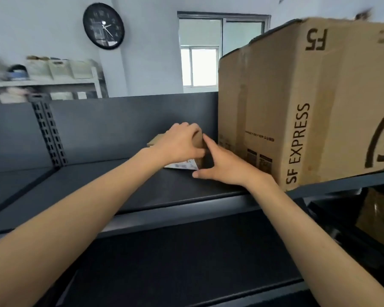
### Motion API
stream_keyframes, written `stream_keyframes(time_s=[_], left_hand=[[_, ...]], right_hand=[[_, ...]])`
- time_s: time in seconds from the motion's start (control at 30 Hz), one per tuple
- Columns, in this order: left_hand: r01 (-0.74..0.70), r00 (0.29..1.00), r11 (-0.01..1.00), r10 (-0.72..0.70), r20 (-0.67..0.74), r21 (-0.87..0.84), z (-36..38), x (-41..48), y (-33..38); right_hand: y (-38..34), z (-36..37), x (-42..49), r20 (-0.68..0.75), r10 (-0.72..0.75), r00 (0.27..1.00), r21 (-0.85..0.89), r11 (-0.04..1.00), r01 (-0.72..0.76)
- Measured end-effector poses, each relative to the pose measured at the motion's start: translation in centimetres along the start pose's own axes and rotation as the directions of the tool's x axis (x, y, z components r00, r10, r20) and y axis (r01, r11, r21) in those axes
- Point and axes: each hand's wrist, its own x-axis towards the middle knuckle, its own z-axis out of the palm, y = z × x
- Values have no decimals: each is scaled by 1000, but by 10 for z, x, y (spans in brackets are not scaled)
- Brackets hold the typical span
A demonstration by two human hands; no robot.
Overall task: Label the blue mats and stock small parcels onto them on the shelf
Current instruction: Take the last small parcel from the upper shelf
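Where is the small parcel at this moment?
In the head view, the small parcel sits on the dark shelf, just left of the large SF Express carton, under the left hand that grips it; the right hand touches its right side.

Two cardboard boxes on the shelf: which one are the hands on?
The small parcel, left of the big SF EXPRESS box. The left hand grips its top, the right hand lies against its right side.

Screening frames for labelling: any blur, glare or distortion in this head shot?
Head view: motion blur smears the white rack far left and the top right corner of the SF Express carton; the window is blown out; the wide-angle lens bows the shelf edge; left hand, right hand and small parcel are fairly sharp, without glare.
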Motion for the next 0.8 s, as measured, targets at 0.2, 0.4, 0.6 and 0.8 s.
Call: stream_keyframes(time_s=[0.2, 0.4, 0.6, 0.8], left_hand=[[64, 966, 960, -128, -226, -272, -30, -70, -18], [147, 960, 949, -205, -192, -278, -59, -145, -49], [92, 949, 977, -144, -280, -193, -90, -244, -72], [28, 907, 990, -84, -412, -142, -130, -392, -120]], right_hand=[[-45, 23, 18, -157, -144, 977, 19, 989, 149], [-109, 60, 8, -142, -360, 922, -219, 920, 325], [-180, 122, -29, -175, -402, 899, -196, 909, 368], [-286, 223, -79, -169, -490, 855, -124, 871, 475]])
